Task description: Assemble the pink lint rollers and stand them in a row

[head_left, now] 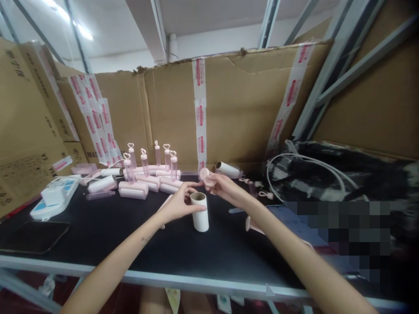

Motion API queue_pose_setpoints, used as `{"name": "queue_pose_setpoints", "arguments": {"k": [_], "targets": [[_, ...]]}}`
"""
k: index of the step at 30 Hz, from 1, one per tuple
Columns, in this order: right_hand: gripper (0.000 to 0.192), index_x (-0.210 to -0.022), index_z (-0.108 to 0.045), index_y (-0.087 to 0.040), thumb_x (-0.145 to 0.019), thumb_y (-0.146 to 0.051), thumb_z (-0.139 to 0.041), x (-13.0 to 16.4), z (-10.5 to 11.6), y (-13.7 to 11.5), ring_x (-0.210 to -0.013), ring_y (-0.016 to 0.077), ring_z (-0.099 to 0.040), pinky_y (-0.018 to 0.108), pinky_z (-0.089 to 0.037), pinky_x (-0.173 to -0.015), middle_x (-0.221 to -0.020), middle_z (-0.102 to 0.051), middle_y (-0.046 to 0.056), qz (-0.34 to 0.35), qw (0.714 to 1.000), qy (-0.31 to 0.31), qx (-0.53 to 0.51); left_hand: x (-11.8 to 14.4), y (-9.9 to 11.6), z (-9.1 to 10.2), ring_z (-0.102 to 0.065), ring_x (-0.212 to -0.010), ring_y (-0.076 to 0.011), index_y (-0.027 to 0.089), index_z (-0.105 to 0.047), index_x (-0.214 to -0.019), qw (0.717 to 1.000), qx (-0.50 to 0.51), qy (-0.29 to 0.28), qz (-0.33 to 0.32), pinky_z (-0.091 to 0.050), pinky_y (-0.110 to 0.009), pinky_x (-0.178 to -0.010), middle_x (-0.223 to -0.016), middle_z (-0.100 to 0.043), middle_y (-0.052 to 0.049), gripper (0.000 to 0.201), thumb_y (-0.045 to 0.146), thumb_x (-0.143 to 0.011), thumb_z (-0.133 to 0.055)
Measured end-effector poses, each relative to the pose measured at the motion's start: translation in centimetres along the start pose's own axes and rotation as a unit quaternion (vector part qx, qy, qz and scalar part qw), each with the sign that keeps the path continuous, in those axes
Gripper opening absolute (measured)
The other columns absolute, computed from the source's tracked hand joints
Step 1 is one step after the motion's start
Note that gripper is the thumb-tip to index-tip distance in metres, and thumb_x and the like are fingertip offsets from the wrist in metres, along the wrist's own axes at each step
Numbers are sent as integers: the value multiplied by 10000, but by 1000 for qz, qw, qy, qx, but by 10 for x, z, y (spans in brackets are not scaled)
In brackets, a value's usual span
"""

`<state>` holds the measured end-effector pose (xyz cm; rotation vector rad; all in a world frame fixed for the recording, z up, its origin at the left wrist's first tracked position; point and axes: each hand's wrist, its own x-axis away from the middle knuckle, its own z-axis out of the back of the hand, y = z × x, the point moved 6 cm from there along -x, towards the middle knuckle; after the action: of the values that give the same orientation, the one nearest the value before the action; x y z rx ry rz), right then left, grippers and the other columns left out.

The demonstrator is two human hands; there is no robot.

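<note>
At the left, a phone lies on the table, and a power strip carries a white charger. Next come pink rollers, with slim clear tubes standing among them under heart-shaped tops. Being narrow, the tubes could topple if the left hand swung back into them; what they contain is too small to tell.

That hand's fingers are clamped around the upper part of a white roll, which stands on end, mid-table. A sideways push so near its rim would probably tip it. Its brown core is open upward, the bottom too dark to read.

Just beside, the right hand has its fingers pinched on a pink cap; held by the fingertips, it could slip. Behind lies another roll; farther right, a cable loops.
</note>
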<state>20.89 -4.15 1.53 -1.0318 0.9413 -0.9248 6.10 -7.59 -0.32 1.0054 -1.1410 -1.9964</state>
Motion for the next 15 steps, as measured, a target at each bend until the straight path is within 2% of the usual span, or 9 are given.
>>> {"name": "queue_pose_setpoints", "arguments": {"k": [2,5,9,12,15], "targets": [[225,-875,-553,-162,-803,-347,-445,4,-12,0,-619,122,-530,256,-465,-623,-753,-609,47,-45,989,-14,-139,1,2,-1,-580,-957,-173,211,-395,-1211,1000,-14,2,-15,-453,-294,-797,-1043,-580,-54,663,264,-649,-742],[225,-870,-563,-168,-805,-356,-458,9,-23,-5,-584,112,-509,229,-442,-562,-670,-570,12,-73,980,-28,-182,2,6,-2,-567,-1013,-198,213,-417,-1185,999,-32,9,-30,-448,-307,-817,-1084,-587,-70,634,281,-646,-743],[266,-777,-565,-167,-805,-359,-383,16,-19,-16,-493,118,-475,226,-372,-446,-577,-569,18,-51,994,15,-99,6,10,-5,-558,-1044,-201,218,-405,-1151,999,-32,15,-39,-432,-337,-885,-1110,-584,-70,591,276,-661,-730],[273,-628,-533,-179,-776,-311,-346,20,-12,-20,-408,112,-441,229,-333,-403,-448,-514,6,-42,997,55,16,7,10,-8,-544,-1069,-196,214,-378,-1122,999,-26,21,-42,-411,-348,-930,-1133,-562,-79,567,274,-672,-718],[281,-514,-485,-186,-748,-308,-388,24,-12,-16,-339,94,-416,231,-300,-369,-437,-519,2,-66,985,15,159,7,5,-7,-558,-1029,-183,216,-307,-1133,998,-18,39,-34,-417,-349,-926,-1095,-557,-76,630,261,-662,-723]]}}
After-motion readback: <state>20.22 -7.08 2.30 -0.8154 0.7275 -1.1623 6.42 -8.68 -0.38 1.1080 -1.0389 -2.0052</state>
